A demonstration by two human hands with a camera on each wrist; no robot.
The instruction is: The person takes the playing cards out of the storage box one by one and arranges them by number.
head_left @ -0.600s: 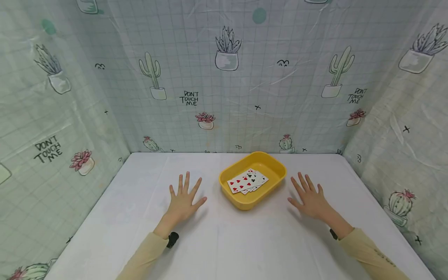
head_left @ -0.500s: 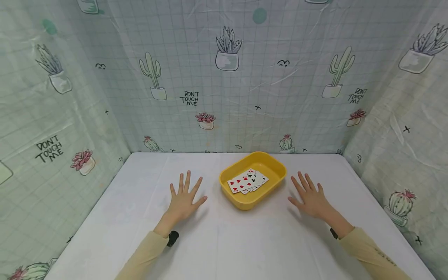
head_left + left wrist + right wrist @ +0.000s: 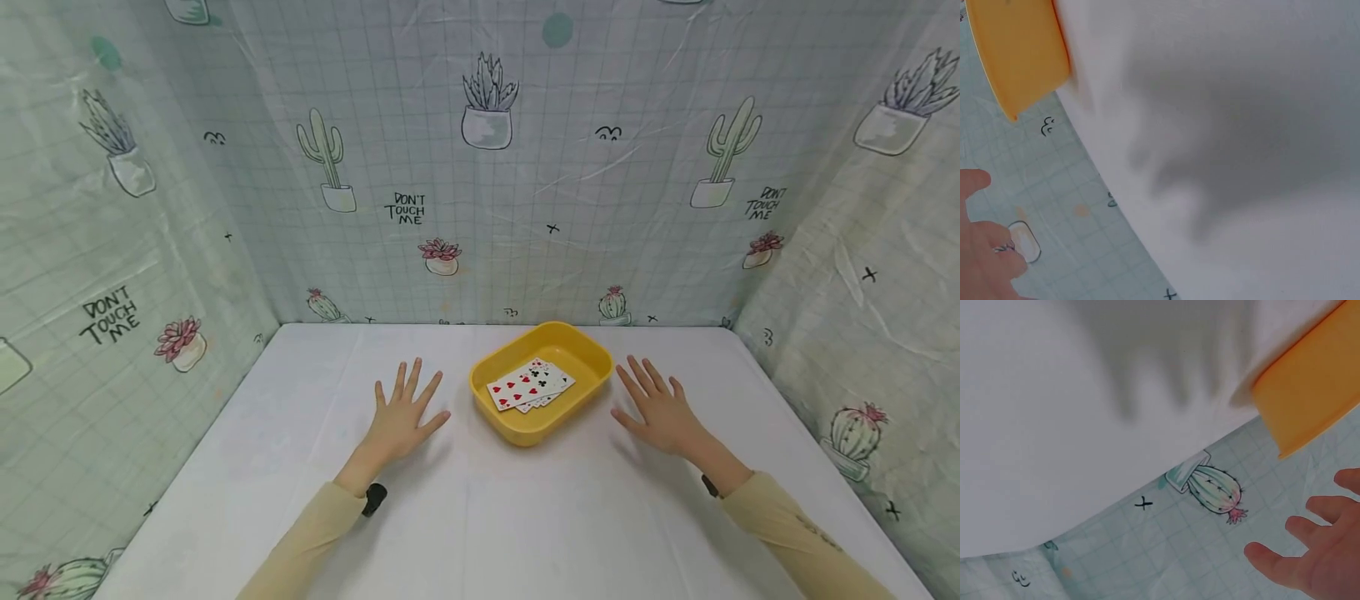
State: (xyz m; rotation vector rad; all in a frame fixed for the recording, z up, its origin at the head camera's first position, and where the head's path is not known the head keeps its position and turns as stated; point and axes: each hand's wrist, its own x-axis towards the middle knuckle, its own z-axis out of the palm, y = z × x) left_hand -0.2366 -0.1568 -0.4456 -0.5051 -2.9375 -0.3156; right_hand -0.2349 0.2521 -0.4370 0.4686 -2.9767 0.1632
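A yellow plastic tray (image 3: 585,350) stands slantwise on the white table, with several playing cards (image 3: 528,386) lying overlapped and face up inside it. Red hearts show on the top card, black clubs on one below. To the tray's left my left hand (image 3: 399,423) hovers palm down, fingers spread and holding nothing. My right hand (image 3: 663,417) hovers on the other side, also spread and free of any object, its fingertips close to the tray's right edge. Both wrist views catch the tray's outer wall (image 3: 1022,56) and part of each hand; the cards are hidden there.
The white table (image 3: 480,525) ends at a patterned cloth (image 3: 555,167) that hangs behind it and along both sides. Dark bands with small devices (image 3: 375,498) sit at the wrists, below beige sleeves.
Both hands have shifted slightly forward, the left also a little right and the right a little left, toward the tray. The tray and cards have stayed in place.
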